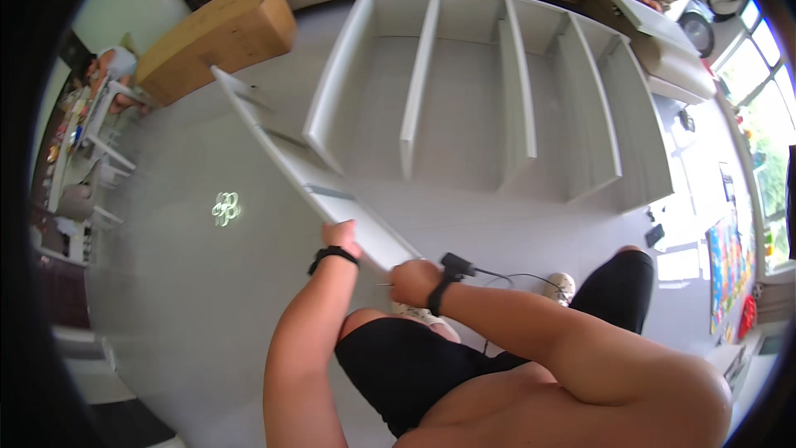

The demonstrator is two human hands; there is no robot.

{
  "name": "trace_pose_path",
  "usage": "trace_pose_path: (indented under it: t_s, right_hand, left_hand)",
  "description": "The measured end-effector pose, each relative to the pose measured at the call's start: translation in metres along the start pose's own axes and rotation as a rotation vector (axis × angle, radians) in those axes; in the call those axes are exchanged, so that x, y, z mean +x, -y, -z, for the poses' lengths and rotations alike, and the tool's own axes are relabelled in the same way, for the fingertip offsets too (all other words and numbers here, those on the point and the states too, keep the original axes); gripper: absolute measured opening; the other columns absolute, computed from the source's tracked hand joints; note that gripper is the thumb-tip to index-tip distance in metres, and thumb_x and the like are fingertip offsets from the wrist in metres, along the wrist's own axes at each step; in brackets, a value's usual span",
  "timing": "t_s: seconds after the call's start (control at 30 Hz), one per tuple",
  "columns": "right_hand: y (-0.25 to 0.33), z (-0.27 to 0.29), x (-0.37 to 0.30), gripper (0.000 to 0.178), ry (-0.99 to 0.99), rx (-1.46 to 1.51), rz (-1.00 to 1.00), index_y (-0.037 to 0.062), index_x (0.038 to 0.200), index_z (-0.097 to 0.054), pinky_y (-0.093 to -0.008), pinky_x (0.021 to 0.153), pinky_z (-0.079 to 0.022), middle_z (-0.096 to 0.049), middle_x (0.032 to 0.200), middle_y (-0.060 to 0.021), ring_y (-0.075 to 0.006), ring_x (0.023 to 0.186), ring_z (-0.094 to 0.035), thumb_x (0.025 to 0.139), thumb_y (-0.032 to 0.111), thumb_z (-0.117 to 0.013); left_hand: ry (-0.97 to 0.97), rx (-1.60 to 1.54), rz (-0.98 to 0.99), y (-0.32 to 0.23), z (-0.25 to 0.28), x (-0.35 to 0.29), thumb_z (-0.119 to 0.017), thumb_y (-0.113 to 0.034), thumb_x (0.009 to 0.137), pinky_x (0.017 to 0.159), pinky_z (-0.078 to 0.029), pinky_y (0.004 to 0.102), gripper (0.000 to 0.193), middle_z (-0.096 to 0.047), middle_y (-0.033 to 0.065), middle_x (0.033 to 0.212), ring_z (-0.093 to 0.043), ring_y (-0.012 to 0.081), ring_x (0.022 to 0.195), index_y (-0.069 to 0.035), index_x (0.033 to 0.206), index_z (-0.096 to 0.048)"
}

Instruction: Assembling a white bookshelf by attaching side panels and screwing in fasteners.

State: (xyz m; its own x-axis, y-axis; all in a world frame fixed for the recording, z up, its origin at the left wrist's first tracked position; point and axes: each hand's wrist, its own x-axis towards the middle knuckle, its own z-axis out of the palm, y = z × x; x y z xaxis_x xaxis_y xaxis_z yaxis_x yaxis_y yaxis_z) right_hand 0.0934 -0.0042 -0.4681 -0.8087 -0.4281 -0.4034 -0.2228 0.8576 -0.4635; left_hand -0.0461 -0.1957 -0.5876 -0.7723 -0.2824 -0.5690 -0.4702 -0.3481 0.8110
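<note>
Panel point(311, 174) slants forward-left from left hand point(341, 238), clamped on its edge, and right hand point(415, 283), clasping a rod point(383, 284).

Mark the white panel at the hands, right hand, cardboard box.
White panel point(336, 206): head view, middle of its face.
Right hand point(414, 280): head view, back of the hand.
Cardboard box point(207, 41): head view, long side.

Bright daylight from tall multi-paned window point(767, 104) at right, upper panes nearly white. Strong glare on glossy grey floor point(597, 236) beside it; pale-green looped reflection point(225, 208) at left. Black rim, edges bowed, smeared. Detail soft on long white panel point(365, 226).
</note>
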Motion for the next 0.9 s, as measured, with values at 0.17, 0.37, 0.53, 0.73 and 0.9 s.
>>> trace_pose_path:
  t_s: [0.17,0.37,0.53,0.73,0.9]
  right_hand:
    - [-0.066,-0.010,-0.051,0.028,-0.067,-0.012,-0.150,0.0028,0.087,-0.074,-0.0476,0.071,-0.058,-0.072,0.083,-0.0209,-0.0368,0.079,-0.072,0.083,0.028,-0.061]
    - [-0.082,-0.019,-0.113,0.027,-0.068,-0.070,-0.069,0.0029,0.079,-0.071,-0.0467,0.065,-0.058,-0.071,0.076,-0.0204,-0.0366,0.071,-0.072,0.083,0.028,-0.062]
    - [-0.120,-0.018,-0.155,0.025,-0.090,-0.079,-0.046,0.0024,0.082,-0.070,-0.0467,0.064,-0.058,-0.071,0.076,-0.0183,-0.0355,0.070,-0.071,0.084,0.027,-0.064]
    - [-0.151,-0.004,-0.197,0.023,0.029,-0.242,-0.053,0.0062,0.083,-0.070,-0.0430,0.060,-0.058,-0.072,0.077,-0.0123,-0.0293,0.069,-0.072,0.085,0.029,-0.064]
    - [-0.167,-0.005,-0.228,0.023,0.080,-0.249,-0.097,0.0068,0.083,-0.071,-0.0421,0.059,-0.058,-0.072,0.077,-0.0106,-0.0281,0.068,-0.072,0.086,0.028,-0.062]
  left_hand:
    - [0.067,0.204,0.114,-0.004,-0.073,-0.059,-0.064,0.009,0.077,0.074,-0.057,0.0565,0.040,-0.059,0.0241,0.110,-0.065,0.0364,0.094,0.010,0.115,-0.050]
    - [-0.025,0.410,0.063,-0.044,-0.064,-0.044,-0.064,0.005,0.074,0.070,-0.058,0.0594,0.042,-0.060,0.0223,0.113,-0.066,0.0367,0.091,0.007,0.114,-0.054]
    - [0.146,0.547,0.221,-0.073,-0.062,-0.018,-0.069,-0.007,0.076,0.083,-0.052,0.0642,0.043,-0.058,0.0194,0.118,-0.064,0.0354,0.098,-0.001,0.116,-0.057]
    - [0.123,0.452,0.350,-0.093,-0.073,0.002,-0.067,-0.038,0.088,0.103,-0.039,0.0688,0.058,-0.054,0.0199,0.128,-0.054,0.0393,0.118,-0.009,0.135,-0.049]
    - [0.086,0.450,0.326,-0.100,-0.074,0.034,-0.066,-0.038,0.088,0.101,-0.045,0.0594,0.056,-0.062,0.0184,0.120,-0.064,0.0374,0.105,-0.008,0.134,-0.049]
